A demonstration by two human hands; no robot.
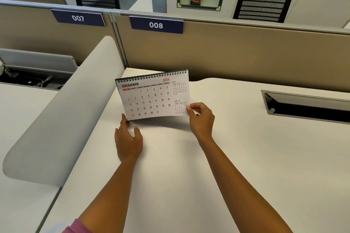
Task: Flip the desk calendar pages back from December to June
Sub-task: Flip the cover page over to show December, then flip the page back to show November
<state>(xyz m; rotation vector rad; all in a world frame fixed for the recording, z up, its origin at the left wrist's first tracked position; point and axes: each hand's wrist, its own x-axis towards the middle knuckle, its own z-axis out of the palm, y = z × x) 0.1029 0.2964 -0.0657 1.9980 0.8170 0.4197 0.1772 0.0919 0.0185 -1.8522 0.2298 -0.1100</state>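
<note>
A spiral-bound desk calendar [151,96] stands on the white desk [246,157], its front page showing DECEMBER 2026. My right hand [201,119] pinches the lower right corner of that front page, which is lifted slightly off the stand. My left hand [128,142] rests on the desk at the calendar's lower left corner, fingers spread, a fingertip touching the base edge. The pages behind the December sheet are hidden.
A rounded grey divider [62,119] runs along the left of the desk. A tan partition [246,53] with labels 007 and 008 stands behind. A cable slot [306,108] is cut into the desk at right. Two black chairs and a fire extinguisher lie beyond.
</note>
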